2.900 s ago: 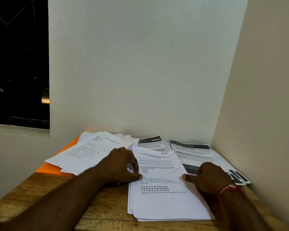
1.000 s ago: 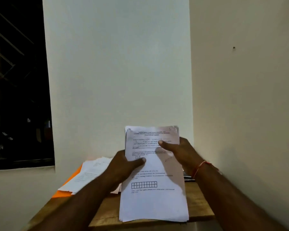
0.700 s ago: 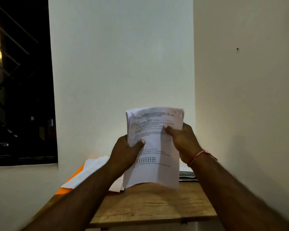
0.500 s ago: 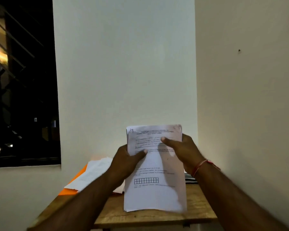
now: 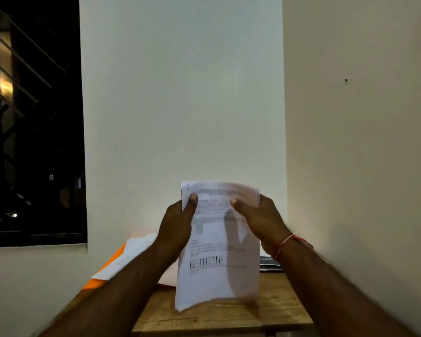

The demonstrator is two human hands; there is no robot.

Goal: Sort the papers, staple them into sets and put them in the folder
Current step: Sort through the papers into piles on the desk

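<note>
Several sheets, one bundle: the stack of papers point(image 5: 219, 251) is off the wooden table point(image 5: 216, 317) now and held upright over its middle. A few seconds back it lay flat on the table with both hands resting on it. Since half a second ago the left hand point(image 5: 178, 227) has slid up to the top corner. It pinches there, thumb on the front and fingers behind. The right hand point(image 5: 260, 222) grips the opposite top corner the same way. The bottom edge is blurred and hangs just above the table, so my guess is they're knocking the sheets square before stapling. No stapler visible anywhere, fwiw.

The paper is thin white printed stuff, floppy, and the lower left corner bows forward. There's a row of little boxes printed low on the front page.

On the table's far left sit more loose sheets point(image 5: 131, 254) fanned over the orange folder point(image 5: 100, 283), which looks flat and smooth. At the far right, dark-banded sheets point(image 5: 269, 262) peek out. The table top is rough-grained wood, and there's a red thread point(image 5: 284, 244) on the right wrist.
</note>
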